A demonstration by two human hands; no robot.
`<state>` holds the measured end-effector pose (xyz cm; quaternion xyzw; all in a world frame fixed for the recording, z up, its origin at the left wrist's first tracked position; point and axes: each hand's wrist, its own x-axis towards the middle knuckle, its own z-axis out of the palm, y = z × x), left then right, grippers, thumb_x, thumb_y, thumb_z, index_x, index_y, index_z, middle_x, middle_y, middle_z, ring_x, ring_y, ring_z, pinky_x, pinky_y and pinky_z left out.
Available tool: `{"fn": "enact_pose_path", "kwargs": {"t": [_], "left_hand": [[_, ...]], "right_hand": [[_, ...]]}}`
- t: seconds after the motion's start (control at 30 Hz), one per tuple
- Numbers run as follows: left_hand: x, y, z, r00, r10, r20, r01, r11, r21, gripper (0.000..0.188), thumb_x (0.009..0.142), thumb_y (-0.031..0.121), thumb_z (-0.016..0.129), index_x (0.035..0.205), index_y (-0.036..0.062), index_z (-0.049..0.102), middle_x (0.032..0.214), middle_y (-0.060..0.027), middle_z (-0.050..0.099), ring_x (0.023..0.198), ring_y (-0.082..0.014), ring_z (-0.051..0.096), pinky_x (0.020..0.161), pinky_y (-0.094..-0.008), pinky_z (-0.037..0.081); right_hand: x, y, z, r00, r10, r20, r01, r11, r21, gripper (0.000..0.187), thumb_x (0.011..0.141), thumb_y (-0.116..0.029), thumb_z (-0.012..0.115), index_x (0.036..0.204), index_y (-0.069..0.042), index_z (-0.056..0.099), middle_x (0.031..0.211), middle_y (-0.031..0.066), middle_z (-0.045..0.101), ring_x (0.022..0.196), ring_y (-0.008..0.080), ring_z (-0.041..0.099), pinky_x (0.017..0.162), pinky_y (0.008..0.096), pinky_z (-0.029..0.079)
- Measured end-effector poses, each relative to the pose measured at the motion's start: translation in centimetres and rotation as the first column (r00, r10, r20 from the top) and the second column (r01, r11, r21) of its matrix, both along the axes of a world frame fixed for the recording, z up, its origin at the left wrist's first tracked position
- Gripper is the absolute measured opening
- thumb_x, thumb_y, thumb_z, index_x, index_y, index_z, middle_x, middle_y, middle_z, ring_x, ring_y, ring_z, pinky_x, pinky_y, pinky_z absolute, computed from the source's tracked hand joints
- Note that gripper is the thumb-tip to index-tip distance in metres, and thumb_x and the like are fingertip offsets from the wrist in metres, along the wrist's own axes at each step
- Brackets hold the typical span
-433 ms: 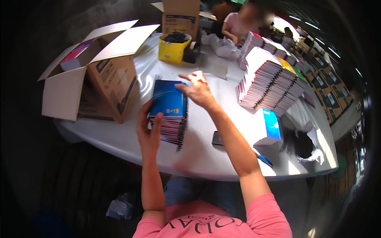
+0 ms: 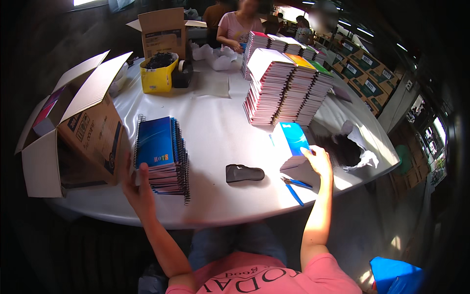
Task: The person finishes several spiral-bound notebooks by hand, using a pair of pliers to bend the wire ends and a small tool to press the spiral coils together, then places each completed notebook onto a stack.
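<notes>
While left hand (image 2: 138,188) rests open against near edge of blue notebook pile (image 2: 160,153) – long axis running away from person – right hand (image 2: 317,159) grips top notebook (image 2: 293,139) of small pile far to right, near tall stacks (image 2: 289,88); black stapler (image 2: 244,173) between.

Single head-worn fisheye view, steeply downward over the white table (image 2: 215,127); close, wide, edges bent
</notes>
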<state>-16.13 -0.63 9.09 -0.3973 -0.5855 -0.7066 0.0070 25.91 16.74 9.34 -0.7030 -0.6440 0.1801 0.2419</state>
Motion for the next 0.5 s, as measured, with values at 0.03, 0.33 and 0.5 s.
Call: {"fn": "enact_pose_path", "kwargs": {"t": [0.03,0.33,0.5], "left_hand": [[0.4,-0.3,0.3,0.981,0.158,-0.112,-0.161,0.987,-0.02,0.054,0.088,0.031,0.065,0.13,0.001,0.049,0.128,-0.0137,0.051,0.119,-0.0244,0.048,0.097,-0.0342,0.041],[8.8,-2.9,4.2,0.811,0.305,-0.499,-0.141,0.93,0.339,0.042,0.089,0.023,0.063,0.12,-0.0004,0.047,0.125,-0.0163,0.044,0.121,-0.0327,0.044,0.099,-0.045,0.041],[16.7,-1.2,2.3,0.695,-0.163,-0.7,0.246,0.969,0.018,0.046,0.083,0.023,0.069,0.119,0.0005,0.051,0.119,-0.0186,0.049,0.123,-0.0359,0.043,0.101,-0.0492,0.038]], "right_hand": [[0.2,0.3,-1.4,0.979,0.034,-0.2,-0.007,0.991,0.134,0.043,0.074,-0.039,0.076,0.091,0.0,0.067,0.07,0.0108,0.067,0.064,0.0187,0.061,0.066,0.0337,0.049],[-0.8,-1.2,0.0,0.998,0.022,-0.066,0.018,0.832,0.554,0.024,0.082,-0.013,0.068,0.097,-0.003,0.052,0.081,0.0141,0.064,0.075,0.0221,0.065,0.063,0.0331,0.047],[-5.6,-9.7,1.3,0.884,0.373,-0.281,-0.225,0.868,0.443,0.016,0.08,0.001,0.058,0.095,-0.002,0.055,0.08,0.0164,0.064,0.075,0.0307,0.065,0.066,0.0368,0.049]]}}
